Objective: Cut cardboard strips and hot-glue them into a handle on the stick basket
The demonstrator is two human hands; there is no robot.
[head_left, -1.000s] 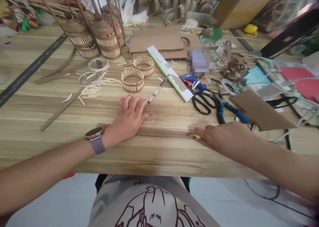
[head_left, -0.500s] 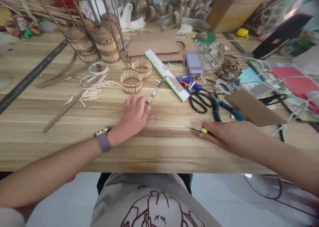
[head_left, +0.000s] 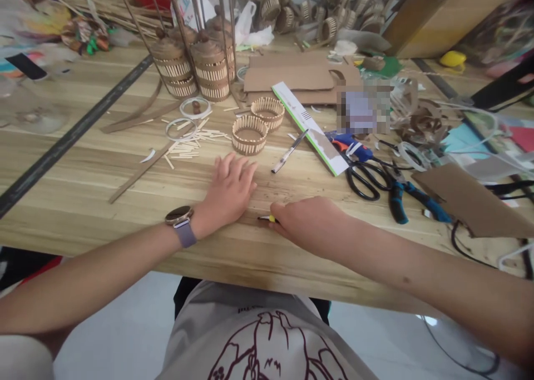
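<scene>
My left hand point(head_left: 231, 188) lies palm down on the wooden table with its fingers spread, a watch point(head_left: 180, 217) on its wrist. Just to its right, my right hand point(head_left: 312, 224) is closed around a small craft knife point(head_left: 272, 218) with a yellow part. The knife's dark tip points left, low over the tabletop; most of its handle is hidden in my fist. Whether a strip lies under my left hand, I cannot tell. Two small round baskets of light sticks stand beyond it, the near basket point(head_left: 249, 136) and the far basket point(head_left: 267, 113). A pen point(head_left: 289, 152) lies beyond my right hand.
Scissors point(head_left: 362, 182), blue-handled pliers point(head_left: 398, 202) and a glue gun point(head_left: 350, 145) lie to the right. A white ruler-like strip point(head_left: 308, 127) rests near cardboard sheets point(head_left: 287, 71). Loose sticks point(head_left: 187, 146), a brown strip point(head_left: 137, 177) and lidded baskets point(head_left: 211, 71) are at left.
My right hand has moved left with the craft knife, close to my left hand. My left hand's fingers are more spread. The view has shifted, so the tabletop things appear further right.
</scene>
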